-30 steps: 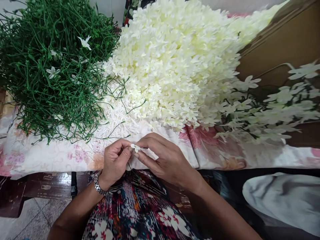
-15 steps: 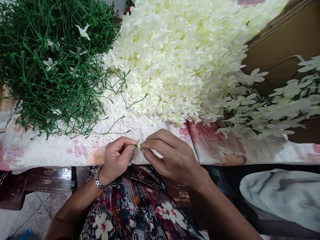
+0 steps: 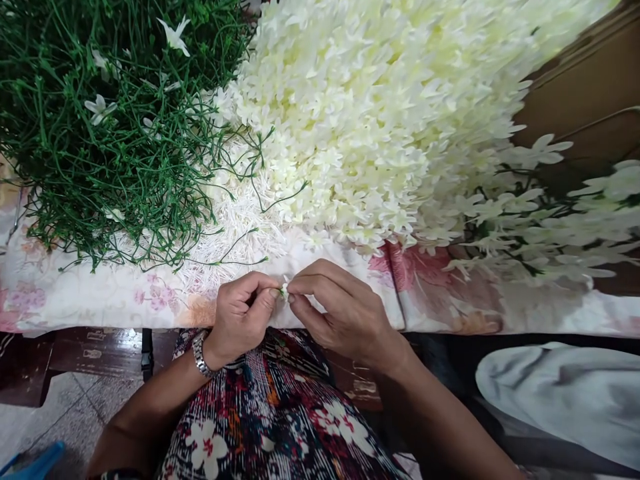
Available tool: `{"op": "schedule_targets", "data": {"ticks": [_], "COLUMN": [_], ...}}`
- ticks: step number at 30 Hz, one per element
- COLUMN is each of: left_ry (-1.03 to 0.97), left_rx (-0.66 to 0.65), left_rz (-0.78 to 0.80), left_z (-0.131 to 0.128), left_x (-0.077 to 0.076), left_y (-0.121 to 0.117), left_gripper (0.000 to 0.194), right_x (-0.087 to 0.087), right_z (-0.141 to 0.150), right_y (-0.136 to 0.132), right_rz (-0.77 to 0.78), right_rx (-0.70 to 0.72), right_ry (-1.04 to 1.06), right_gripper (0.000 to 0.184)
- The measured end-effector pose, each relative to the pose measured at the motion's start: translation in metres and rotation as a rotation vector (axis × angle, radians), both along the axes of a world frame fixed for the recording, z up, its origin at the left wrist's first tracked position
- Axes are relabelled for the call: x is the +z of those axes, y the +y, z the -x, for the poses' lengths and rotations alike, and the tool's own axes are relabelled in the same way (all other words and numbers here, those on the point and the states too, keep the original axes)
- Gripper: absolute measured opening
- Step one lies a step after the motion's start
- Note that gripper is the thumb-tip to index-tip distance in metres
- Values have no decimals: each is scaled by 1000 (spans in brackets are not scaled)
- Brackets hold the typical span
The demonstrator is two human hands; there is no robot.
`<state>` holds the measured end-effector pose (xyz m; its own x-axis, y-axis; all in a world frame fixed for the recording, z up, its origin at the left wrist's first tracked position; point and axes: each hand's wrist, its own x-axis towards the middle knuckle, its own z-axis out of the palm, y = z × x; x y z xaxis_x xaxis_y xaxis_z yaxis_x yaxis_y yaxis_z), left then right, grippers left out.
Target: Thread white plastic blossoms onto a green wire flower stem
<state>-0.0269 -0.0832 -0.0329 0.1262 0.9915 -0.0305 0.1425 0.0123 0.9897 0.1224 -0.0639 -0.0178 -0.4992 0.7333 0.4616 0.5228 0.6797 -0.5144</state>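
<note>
While a dark, flower-printed garment lay nearest, its cloth streaked with red, orange and white, both forearms reached past it. A linked metal watch circled the left wrist. The left hand had thumb and index finger pressed together on a green stem tip, mostly hidden by the fingers; the right hand had thumb and forefinger pinched on a small white flower. That flower sat between the two sets of fingertips, over the near part of the cloth. The step in hand looked to be seating blossom on stem; the next move seemed to call for a steady left pinch and a light, straight push from the right, since thin petals would likely crease. Whether the stem had passed through could not be told.

Beyond spread a pale tablecloth, smooth and printed with pink and orange blooms. On it lay a drift of thin white strands, straw-like, beside a springy tangle of wiry green stems. To the right, soft cream-white flowers were heaped high, their petals thin and narrow. Further right, looser sprays leaned before stiff brown cardboard.
</note>
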Motion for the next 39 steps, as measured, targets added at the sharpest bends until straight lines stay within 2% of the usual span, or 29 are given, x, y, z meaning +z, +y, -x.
{"op": "schedule_targets", "data": {"ticks": [14, 21, 24, 27, 31, 34, 36, 39], "left_ry": [129, 97, 5, -197, -503, -611, -664, -730], "left_rx": [-19, -12, -22, 10, 167, 269, 285, 245], "left_rz": [-91, -108, -29, 96, 196, 164, 133, 122], "left_z": [-1, -1, 0, 1, 0, -6, -9, -8], "left_x": [4, 4, 3, 0, 1, 8, 14, 20], "left_y": [3, 5, 3, 2, 3, 5, 5, 1], "left_gripper": [13, 12, 12, 9, 6, 3, 3, 2], "right_x": [1, 0, 3, 10, 15, 9, 3, -2], "right_z": [0, 2, 0, -8, -20, -17, -10, -3], "right_y": [0, 0, 0, -1, -14, -28, -34, -34], "right_rz": [35, 50, 71, 88, 114, 238, 257, 217], "right_rx": [12, 21, 17, 15, -77, -28, -32, -80], "right_ry": [-42, -55, -59, -20, 63, -6, -44, 30], "right_gripper": [10, 10, 11, 16, 32, 40, 32, 16]}}
